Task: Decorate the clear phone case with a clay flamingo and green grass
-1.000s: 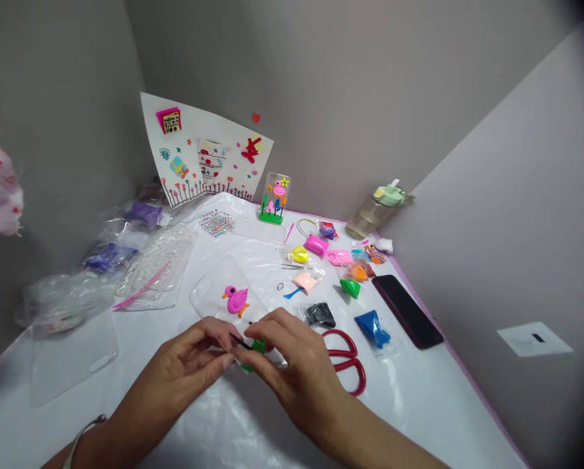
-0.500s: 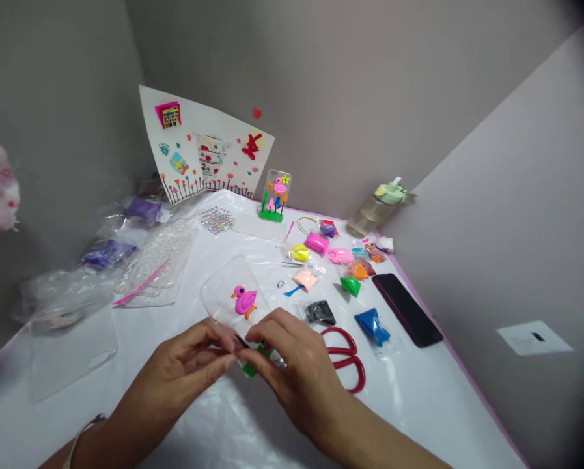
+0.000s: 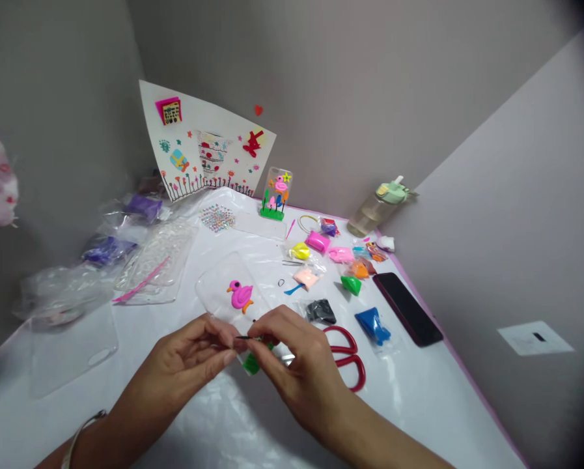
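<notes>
My left hand (image 3: 189,348) and my right hand (image 3: 296,355) meet low in the middle of the table, their fingertips close together. A thin black strip (image 3: 243,337), perhaps clay, sticks out from my left fingertips towards my right fingers. Under my right fingers is a small green clay piece (image 3: 251,363), partly hidden. Just above my hands lies a clear phone case (image 3: 213,293) with a pink clay flamingo (image 3: 240,295) on it. The case's lower end is hidden by my hands.
Red-handled scissors (image 3: 345,358) lie beside my right hand. Several bags of coloured clay sit beyond, next to a black phone (image 3: 407,309). A water bottle (image 3: 374,212) stands at the back corner. Plastic bags and clear cases (image 3: 157,260) cover the left side.
My hands have drawn slightly apart, so the black strip shows more clearly. The phone case and flamingo have shifted a little to the right since the oldest frame.
</notes>
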Available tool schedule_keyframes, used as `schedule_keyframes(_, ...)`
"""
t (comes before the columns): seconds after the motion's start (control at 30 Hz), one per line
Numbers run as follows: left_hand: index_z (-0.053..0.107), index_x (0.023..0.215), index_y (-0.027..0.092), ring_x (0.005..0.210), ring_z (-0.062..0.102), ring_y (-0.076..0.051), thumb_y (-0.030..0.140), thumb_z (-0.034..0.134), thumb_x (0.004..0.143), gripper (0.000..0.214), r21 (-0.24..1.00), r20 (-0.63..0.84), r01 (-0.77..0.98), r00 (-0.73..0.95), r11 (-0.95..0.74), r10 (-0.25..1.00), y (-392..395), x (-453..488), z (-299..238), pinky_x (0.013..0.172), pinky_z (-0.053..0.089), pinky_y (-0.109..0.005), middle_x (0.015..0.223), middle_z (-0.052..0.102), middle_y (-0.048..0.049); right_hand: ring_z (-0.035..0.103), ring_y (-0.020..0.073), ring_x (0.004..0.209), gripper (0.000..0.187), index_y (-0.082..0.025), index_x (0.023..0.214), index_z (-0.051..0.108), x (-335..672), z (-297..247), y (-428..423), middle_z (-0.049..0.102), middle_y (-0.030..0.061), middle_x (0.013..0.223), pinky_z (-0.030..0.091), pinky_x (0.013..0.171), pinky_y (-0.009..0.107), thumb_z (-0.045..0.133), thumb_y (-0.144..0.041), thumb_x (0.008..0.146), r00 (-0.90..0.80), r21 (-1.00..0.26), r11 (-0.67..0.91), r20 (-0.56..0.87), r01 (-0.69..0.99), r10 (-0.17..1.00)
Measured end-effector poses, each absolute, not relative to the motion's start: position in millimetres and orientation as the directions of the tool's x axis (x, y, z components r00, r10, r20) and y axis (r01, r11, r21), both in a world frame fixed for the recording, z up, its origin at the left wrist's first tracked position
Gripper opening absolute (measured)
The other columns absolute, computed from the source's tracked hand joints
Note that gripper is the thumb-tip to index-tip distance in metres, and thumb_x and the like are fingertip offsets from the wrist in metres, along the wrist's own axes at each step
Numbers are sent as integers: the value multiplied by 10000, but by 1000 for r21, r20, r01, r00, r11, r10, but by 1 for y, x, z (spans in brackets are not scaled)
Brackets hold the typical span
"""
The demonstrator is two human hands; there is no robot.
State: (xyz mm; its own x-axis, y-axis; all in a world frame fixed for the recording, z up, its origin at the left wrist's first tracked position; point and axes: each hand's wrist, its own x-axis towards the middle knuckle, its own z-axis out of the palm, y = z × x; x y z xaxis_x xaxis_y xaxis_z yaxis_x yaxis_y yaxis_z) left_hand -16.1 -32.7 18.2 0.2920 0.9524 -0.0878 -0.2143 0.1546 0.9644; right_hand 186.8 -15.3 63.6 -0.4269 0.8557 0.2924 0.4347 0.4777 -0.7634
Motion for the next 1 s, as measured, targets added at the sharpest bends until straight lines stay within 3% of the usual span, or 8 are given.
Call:
schedule_keyframes(0.13,670,883,289,970,690,-118,322,741,905,82,974,-89,-178,274,141,958,-31,-18,22,892,538,-177,944,699,50,625,138,751,84,-204,882,690,186,64,-15,682,3,814,485,668,270,680,-124,907,-367,-840,409,277,356,888)
schedule_keyframes(0.27,667,886,290,982,680,-115,317,733,915,77,972,-83,-191,282,140,956,-29,-19,24,907,529,-179,956,693,51,643,126,746,147,-205,1011,712,185,63,-15,707,15,884,518,679,262,700,-127,888,-322,-893,356,263,275,910)
schedule_keyframes(0.37,668,873,289,978,678,-115,336,747,906,98,966,-100,-202,282,161,954,-28,-19,25,908,524,-179,938,689,55,649,128,758,178,-205,1052,727,185,65,-15,707,23,890,534,699,265,713,-139,888,-318,-899,361,277,248,907)
schedule_keyframes(0.6,662,854,273,927,678,-117,337,781,878,137,949,-127,-252,245,189,961,-26,-19,31,849,529,-169,927,704,45,621,129,757,109,-213,886,725,186,71,-15,677,-2,818,511,702,272,680,-114,900,-330,-896,369,281,246,901)
schedule_keyframes(1.0,684,907,248,873,690,-109,341,792,873,146,906,-204,-332,202,263,958,-28,-22,34,784,538,-153,967,735,31,658,154,824,174,-253,957,731,189,65,-17,709,0,885,523,729,305,680,-97,899,-277,-892,417,362,176,890)
